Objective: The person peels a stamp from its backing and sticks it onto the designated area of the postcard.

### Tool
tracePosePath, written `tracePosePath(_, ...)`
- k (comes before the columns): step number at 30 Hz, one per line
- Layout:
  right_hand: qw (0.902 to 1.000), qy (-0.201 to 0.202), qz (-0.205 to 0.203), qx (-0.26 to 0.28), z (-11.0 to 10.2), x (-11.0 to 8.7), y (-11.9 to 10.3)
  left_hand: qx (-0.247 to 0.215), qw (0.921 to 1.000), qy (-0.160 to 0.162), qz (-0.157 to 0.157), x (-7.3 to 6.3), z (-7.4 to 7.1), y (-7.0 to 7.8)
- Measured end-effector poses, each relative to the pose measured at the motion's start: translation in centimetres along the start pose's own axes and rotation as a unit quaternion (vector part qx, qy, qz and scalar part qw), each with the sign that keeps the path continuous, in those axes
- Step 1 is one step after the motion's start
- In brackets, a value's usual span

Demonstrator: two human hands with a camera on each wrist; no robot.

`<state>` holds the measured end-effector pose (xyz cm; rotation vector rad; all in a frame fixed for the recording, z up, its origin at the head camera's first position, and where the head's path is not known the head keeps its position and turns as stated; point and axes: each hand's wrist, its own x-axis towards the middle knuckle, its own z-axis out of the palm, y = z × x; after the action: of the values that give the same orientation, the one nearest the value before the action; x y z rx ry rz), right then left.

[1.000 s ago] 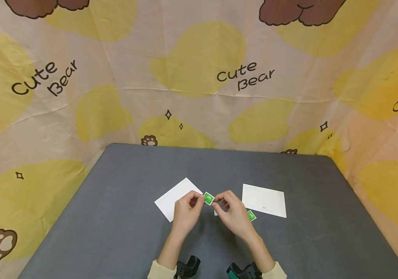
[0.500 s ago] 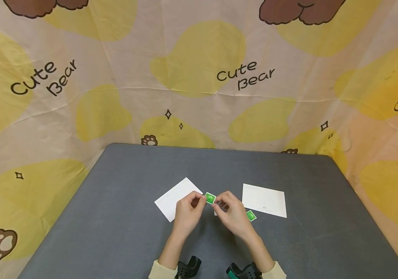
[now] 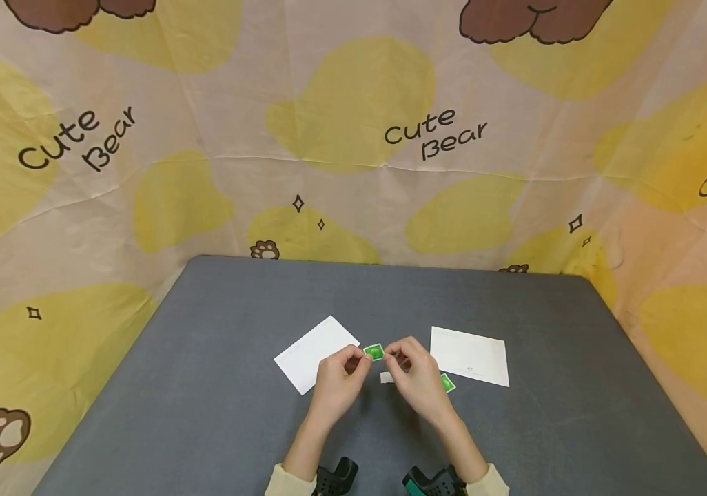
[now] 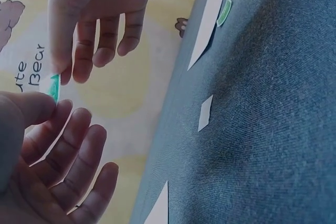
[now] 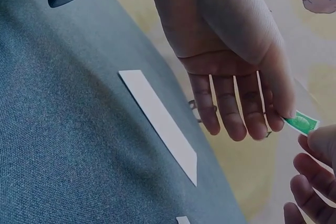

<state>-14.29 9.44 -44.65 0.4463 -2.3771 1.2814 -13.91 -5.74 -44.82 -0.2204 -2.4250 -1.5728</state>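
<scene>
A small green stamp with a white border [image 3: 374, 352] is held up off the table between both hands. My left hand [image 3: 336, 380] pinches its left edge between thumb and forefinger. On its right edge, the thumb and forefinger of my right hand [image 3: 418, 382] pinch it too. The right wrist view shows the stamp [image 5: 302, 123] stretched between the two thumbs, other fingers loosely bent. Another green stamp [image 3: 448, 382] lies on the table, partly covered by my right hand. A small white slip of paper [image 3: 386, 377] lies beneath the hands.
A white card [image 3: 310, 351] lies slanted behind my left hand, which covers one corner. To the right lies a second white card [image 3: 468, 356] with a faint small mark. The dark grey table [image 3: 229, 413] ends at a printed bear cloth [image 3: 353, 193] behind.
The stamp has turned to lie more level between the fingers and shifted slightly right. My left hand moved a little right and down; the white slip shows more.
</scene>
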Motion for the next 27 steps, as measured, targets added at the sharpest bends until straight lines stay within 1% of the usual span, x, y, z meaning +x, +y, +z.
tracePosePath(6, 0.9998, -0.008, 0.019, -0.003, -0.18, 0.02, -0.01, -0.001, 0.9999, -0.013, 0.0, -0.01, -0.05, 0.05)
tracePosePath(11, 0.9996, -0.012, 0.025, -0.006, -0.22, 0.01, -0.03, -0.002, 1.0, -0.004, 0.002, 0.18, -0.32, 0.26)
tracePosePath(18, 0.9991, -0.027, 0.031, -0.008, -0.21, -0.08, -0.12, -0.005, 0.9999, 0.007, 0.007, 0.33, -0.58, 0.52)
tracePosePath(22, 0.9989, -0.03, 0.035, -0.008, -0.22, -0.12, -0.16, -0.003, 0.9999, 0.007, 0.008, 0.22, -0.52, 0.36)
tracePosePath(27, 0.9988, -0.028, 0.037, -0.013, -0.17, -0.14, 0.11, -0.003, 1.0, -0.001, 0.004, 0.02, -0.34, 0.11)
